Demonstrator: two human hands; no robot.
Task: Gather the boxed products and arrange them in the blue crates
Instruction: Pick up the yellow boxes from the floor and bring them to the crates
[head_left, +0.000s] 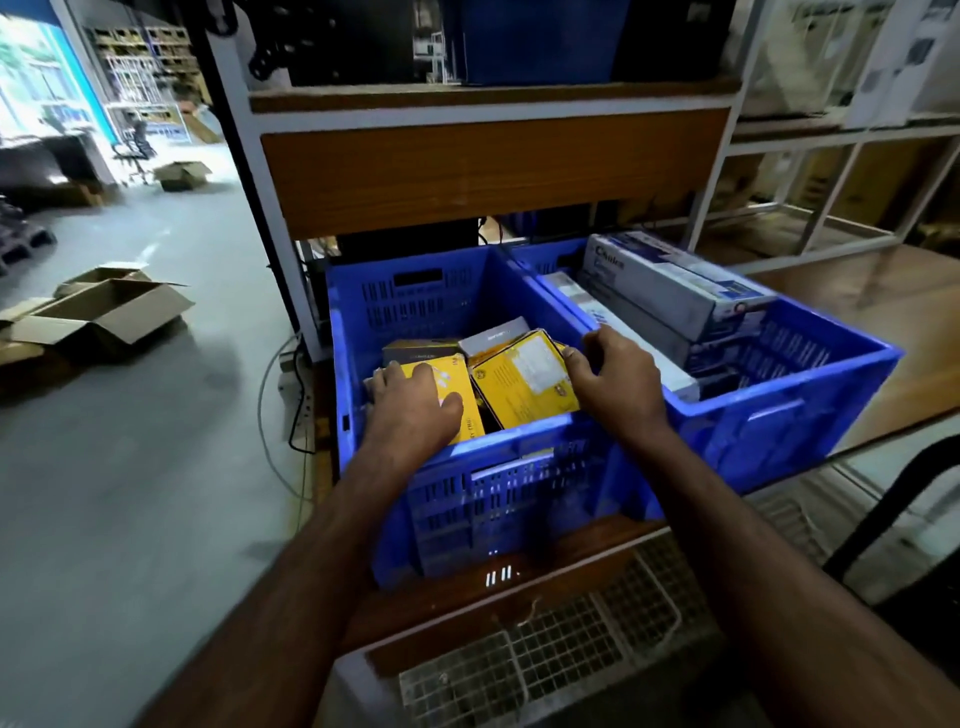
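Two blue crates sit side by side on a wooden shelf. Inside the left crate (415, 296) lie several boxes: two yellow ones in front and a dark box (415, 351) and a grey-white box (491, 335) behind. My left hand (415, 405) rests flat on the left yellow box (467, 415). My right hand (615, 379) grips the right edge of the tilted right yellow box (524, 384). The right crate (779, 421) holds long white and blue boxes (670, 286) stacked above its rim.
A wooden rack shelf (488, 171) hangs low over the crates. Open cardboard cartons (104, 317) lie on the grey floor at left, and cables (296, 395) trail beside the rack. A wire mesh basket (545, 654) sits below the crates. White shelving frames (831, 197) stand at right.
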